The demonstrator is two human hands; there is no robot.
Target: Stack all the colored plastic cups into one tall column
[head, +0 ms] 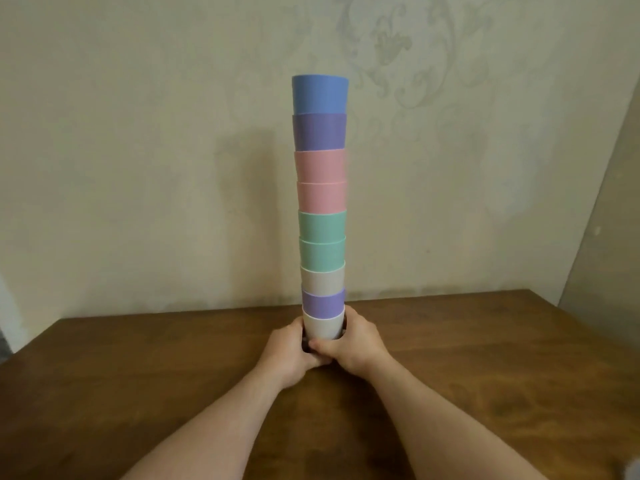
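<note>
A tall column of nested plastic cups (321,202) stands upright on the wooden table (485,358), near its middle. A blue cup (320,94) tops it, then purple, two pink, two green, beige, purple and a white cup (322,328) low down. My left hand (289,348) wraps the column's base from the left. My right hand (353,341) wraps it from the right, fingers overlapping in front. The very bottom of the column is hidden behind my fingers.
The table's back edge meets a pale patterned wall (138,168) just behind the column. A second wall (602,237) closes in at the right. The table's left edge (20,355) runs diagonally at the far left.
</note>
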